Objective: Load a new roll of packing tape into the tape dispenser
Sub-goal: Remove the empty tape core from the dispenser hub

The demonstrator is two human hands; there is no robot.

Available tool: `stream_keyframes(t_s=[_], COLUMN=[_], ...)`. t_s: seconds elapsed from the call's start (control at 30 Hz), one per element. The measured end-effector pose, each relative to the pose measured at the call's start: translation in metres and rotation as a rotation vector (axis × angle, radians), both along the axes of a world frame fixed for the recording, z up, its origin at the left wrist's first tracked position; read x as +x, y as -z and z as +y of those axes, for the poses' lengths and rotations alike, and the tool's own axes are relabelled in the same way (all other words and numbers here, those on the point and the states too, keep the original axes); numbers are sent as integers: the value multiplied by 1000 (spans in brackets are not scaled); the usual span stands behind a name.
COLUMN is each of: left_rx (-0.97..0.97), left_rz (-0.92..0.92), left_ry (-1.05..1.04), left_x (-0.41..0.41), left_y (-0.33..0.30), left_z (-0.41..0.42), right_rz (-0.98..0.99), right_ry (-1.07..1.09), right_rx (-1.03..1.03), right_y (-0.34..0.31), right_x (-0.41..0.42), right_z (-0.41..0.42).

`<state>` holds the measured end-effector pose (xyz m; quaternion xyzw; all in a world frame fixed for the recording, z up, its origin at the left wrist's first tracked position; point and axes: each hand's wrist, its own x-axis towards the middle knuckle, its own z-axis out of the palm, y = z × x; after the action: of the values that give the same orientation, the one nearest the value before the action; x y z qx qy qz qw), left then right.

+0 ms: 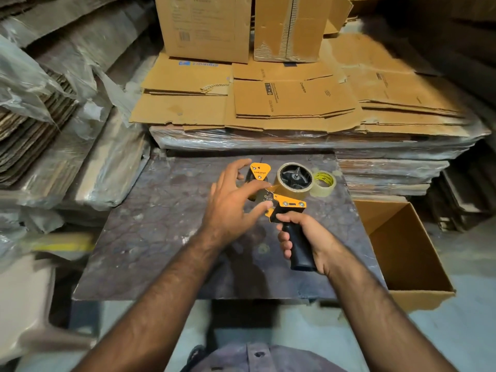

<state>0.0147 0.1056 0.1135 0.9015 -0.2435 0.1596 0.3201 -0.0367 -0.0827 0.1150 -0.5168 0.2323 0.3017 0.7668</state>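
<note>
An orange-and-black tape dispenser (284, 202) is held above the dark worktop (150, 237). My right hand (303, 237) is wrapped around its black handle. A roll of tan tape (292, 189) sits on the dispenser's black hub. My left hand (236, 200) is at the dispenser's front end, its fingers spread, with thumb and forefinger against the tape strip by the orange guard plate. Whether they pinch the strip is unclear. A second roll, clear with a yellow core (323, 182), lies flat on the worktop just right of the dispenser.
Flattened cardboard sheets (295, 103) are stacked behind the worktop, with upright cartons (206, 25) on top. Plastic-wrapped cardboard bundles (53, 130) fill the left side. An open cardboard box (405, 251) stands on the floor to the right.
</note>
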Motion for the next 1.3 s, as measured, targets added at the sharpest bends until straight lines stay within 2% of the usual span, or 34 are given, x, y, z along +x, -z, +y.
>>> stream_keyframes(t_s=[0.2, 0.5, 0.7, 0.83, 0.97, 1.03, 1.17, 1.3], left_rx=[112, -6, 56, 7, 209, 320, 478, 516], left_rz=[-44, -78, -154, -96, -101, -77, -95, -83], left_ry=[-151, -222, -223, -265, -161, -102, -12, 82], left_x=[-1, -7, -10, -4, 8, 17, 35, 42], left_y=[1, 14, 20, 14, -6, -17, -30, -37], left_z=[-4, -18, -16, -9, -9, -15, -32, -45], right_rz=[-30, -55, -72, -160, -311, -372, -442, -472], right_ry=[-63, -35, -31, -23, -10, -31, -93, -112], right_rx=[-42, -97, -93, -217, -486, -558, -608, -626], right_y=[5, 6, 11, 15, 26, 32, 36, 33], right_x=[4, 14, 16, 18, 20, 19, 16, 10], right_z=[4, -2, -3, -4, -5, -4, -4, -5])
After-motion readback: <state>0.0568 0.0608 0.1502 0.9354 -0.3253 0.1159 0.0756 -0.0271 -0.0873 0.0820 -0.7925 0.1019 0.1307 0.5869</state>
